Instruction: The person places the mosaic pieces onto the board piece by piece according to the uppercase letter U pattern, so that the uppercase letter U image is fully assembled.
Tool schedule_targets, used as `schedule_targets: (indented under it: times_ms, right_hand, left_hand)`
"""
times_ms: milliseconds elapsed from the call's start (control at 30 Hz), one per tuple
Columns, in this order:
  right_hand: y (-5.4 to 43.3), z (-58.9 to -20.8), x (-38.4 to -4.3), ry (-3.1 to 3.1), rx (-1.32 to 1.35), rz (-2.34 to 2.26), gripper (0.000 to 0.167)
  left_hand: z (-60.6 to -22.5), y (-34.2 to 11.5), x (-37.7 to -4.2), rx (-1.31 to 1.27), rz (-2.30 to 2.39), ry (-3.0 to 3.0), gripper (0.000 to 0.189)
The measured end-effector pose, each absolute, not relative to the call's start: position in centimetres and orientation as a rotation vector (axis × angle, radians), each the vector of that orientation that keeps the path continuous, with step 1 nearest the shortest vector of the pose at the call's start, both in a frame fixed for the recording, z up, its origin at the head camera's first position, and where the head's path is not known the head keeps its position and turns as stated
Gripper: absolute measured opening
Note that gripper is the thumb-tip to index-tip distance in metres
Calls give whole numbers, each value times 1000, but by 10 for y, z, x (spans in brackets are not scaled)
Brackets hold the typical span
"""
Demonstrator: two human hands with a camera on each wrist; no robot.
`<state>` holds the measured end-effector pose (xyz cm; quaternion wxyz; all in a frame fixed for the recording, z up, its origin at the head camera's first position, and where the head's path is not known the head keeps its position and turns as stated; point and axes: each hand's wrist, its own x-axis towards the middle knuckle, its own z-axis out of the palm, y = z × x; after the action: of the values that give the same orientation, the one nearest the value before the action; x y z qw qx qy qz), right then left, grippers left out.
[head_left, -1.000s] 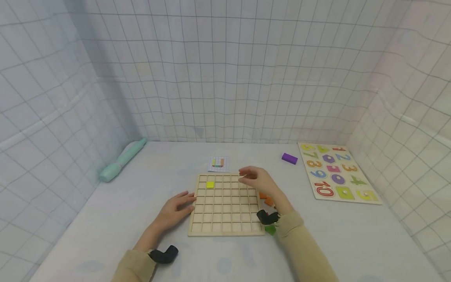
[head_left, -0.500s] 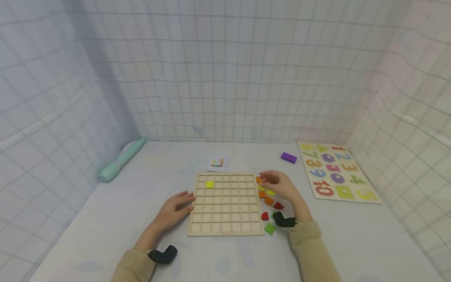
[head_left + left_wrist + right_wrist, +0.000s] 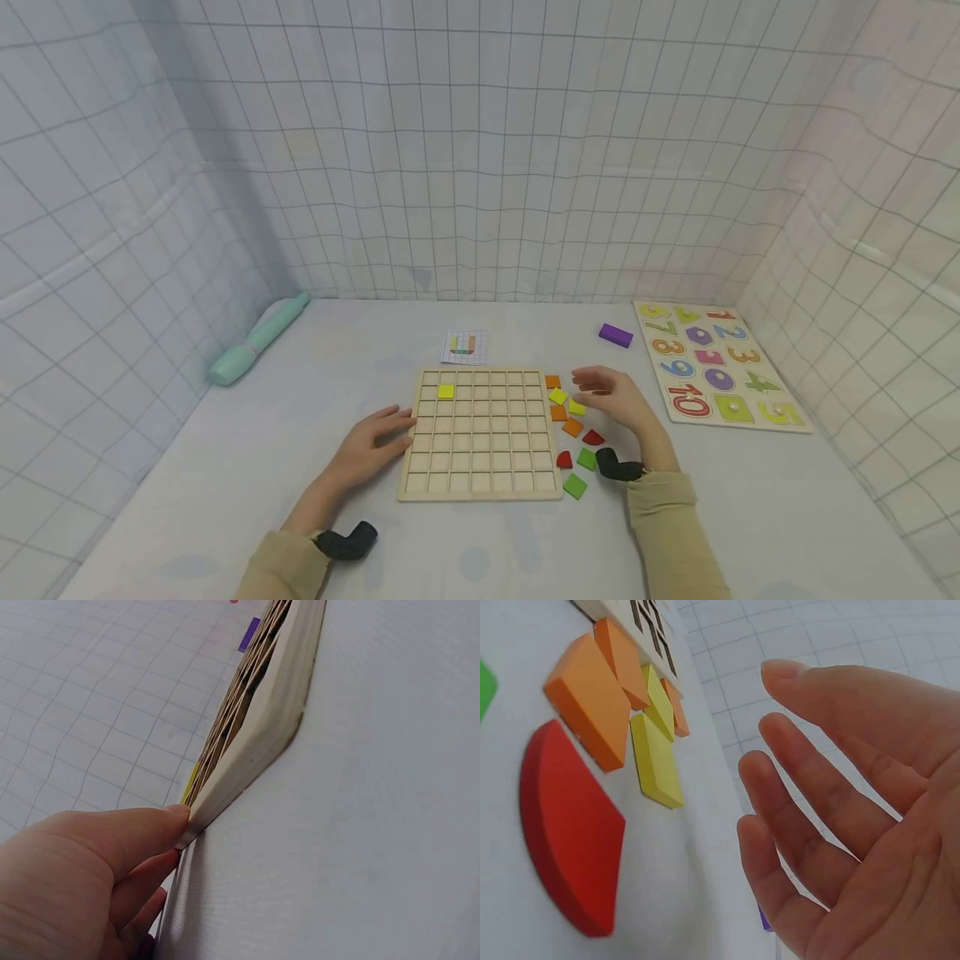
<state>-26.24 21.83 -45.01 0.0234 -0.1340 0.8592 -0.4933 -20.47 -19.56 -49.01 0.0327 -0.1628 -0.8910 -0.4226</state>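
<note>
A wooden grid board [image 3: 482,442] lies flat in the middle of the table, with one yellow square tile [image 3: 446,392] in a cell near its top left. My left hand [image 3: 367,450] rests against the board's left edge; the left wrist view has its thumb [image 3: 142,832] touching the rim. Past the board's right side, my right hand [image 3: 613,398] hovers with relaxed, spread fingers and holds nothing. Loose orange tiles [image 3: 573,427], yellow tiles [image 3: 576,407], red quarter-round tiles [image 3: 564,460] and green tiles [image 3: 575,486] lie between that hand and the board.
Behind the board lies a small card [image 3: 463,347] printed with a coloured U-shaped pattern. A purple block [image 3: 616,335] and a number puzzle board [image 3: 720,367] are at the right. A mint-green stick-like object [image 3: 258,340] lies at the far left, near the curtain wall.
My right hand has moved right, from over the board's top right to beyond the loose tiles, uncovering them. The left hand stays at the board's edge.
</note>
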Motion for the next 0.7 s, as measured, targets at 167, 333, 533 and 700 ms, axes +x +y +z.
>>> schedule_targets:
  times_ms: [167, 333, 533, 700]
  right_hand:
    - [222, -456, -262, 2650, -359, -1519, 43]
    - [224, -459, -262, 2644, -320, -1490, 44]
    - [223, -462, -262, 2624, -304, -1478, 44]
    - [223, -464, -263, 2630, -312, -1462, 44]
  left_hand:
    - [-490, -195, -204, -494, -1305, -2747, 38]
    - [-488, -194, -203, -480, -1311, -2754, 37]
    - [-487, -194, -203, -473, -1315, -2752, 37]
    - [-488, -194, -202, -469, -1314, -2752, 37]
